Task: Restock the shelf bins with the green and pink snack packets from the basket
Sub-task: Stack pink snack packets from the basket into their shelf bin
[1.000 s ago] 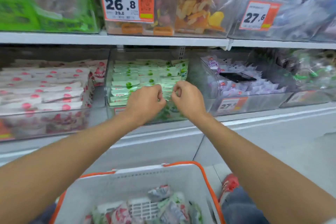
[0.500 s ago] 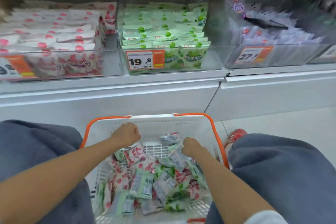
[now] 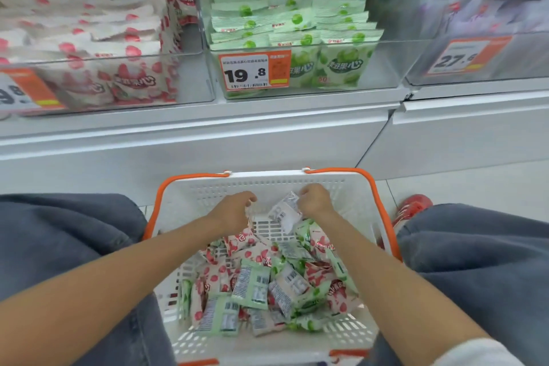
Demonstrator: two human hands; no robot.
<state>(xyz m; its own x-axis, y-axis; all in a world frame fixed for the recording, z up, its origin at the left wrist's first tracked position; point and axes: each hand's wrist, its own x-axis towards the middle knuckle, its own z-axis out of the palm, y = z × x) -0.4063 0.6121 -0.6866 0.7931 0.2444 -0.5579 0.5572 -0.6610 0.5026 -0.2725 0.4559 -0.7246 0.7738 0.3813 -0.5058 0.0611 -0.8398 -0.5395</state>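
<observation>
In the basket (image 3: 205, 196), right hand (image 3: 315, 201) now pinches packet (image 3: 284, 212).

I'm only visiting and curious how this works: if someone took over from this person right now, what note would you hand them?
Right hand grips a packet, barcode side up, at the far end of the basket.
Left hand is curled beside it; whether it holds anything is unclear.
The basket holds a mixed pile of green and pink packets.
Done: pink bin and green bin hold rows of packets.
Left: move the pile into matching bins.
</observation>
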